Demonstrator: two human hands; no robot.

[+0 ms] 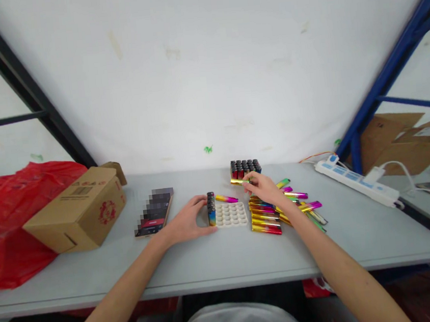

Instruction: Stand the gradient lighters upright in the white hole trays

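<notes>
A white tray (237, 214) with rows of round holes lies at the middle of the table, a row of upright lighters (211, 210) filling its left end. My left hand (190, 220) grips that end, thumb at the near corner and fingers at the far corner. Above the tray's far right side, my right hand (260, 187) pinches a gold lighter (239, 181) held roughly level. Below that hand and its forearm is a pile of shiny lighters (266, 223), gold, red, purple and green, partly hidden. One yellow and pink lighter (226, 198) lies just behind the tray.
A block of upright dark-topped lighters (245, 168) stands by the wall. To the left are a phone (155, 212), a cardboard box (77, 208) and a red plastic bag (13, 218). A white power strip (357, 182) with cables lies on the right.
</notes>
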